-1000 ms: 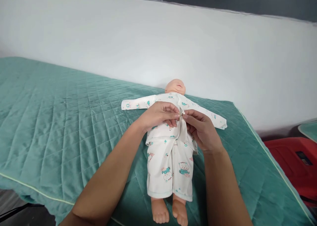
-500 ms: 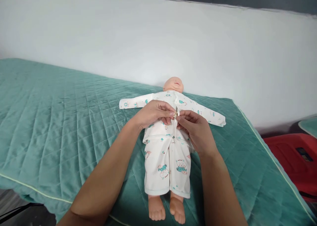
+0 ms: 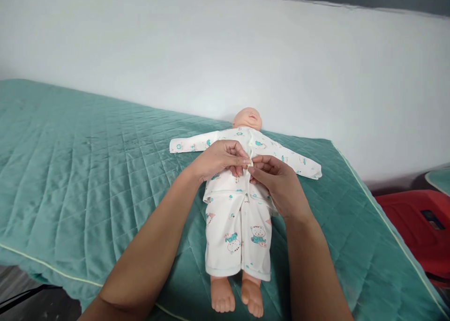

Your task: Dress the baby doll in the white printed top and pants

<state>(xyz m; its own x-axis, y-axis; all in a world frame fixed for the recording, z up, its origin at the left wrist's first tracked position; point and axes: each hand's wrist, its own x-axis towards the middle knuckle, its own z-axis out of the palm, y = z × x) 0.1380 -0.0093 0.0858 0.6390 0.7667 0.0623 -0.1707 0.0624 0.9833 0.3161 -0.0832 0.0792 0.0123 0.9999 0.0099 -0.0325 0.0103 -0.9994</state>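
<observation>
A baby doll (image 3: 248, 118) lies on its back on a teal quilted mattress (image 3: 87, 161), dressed in a white printed shirt (image 3: 267, 150) and matching trousers (image 3: 239, 236). Its bare feet (image 3: 237, 296) point toward me. My left hand (image 3: 220, 159) and my right hand (image 3: 276, 182) meet over the doll's chest. Both pinch the shirt's front edges together at the middle. The sleeves lie spread out to either side.
A white wall (image 3: 225, 54) runs behind the mattress. A red object (image 3: 418, 227) stands at the right, beyond the mattress edge. A corner of another teal surface (image 3: 439, 180) shows at the far right. Dark floor is visible at the lower left.
The shirt's front flap, held open a second ago, now lies shut against the chest. My fingers have drawn closer together at the middle.
</observation>
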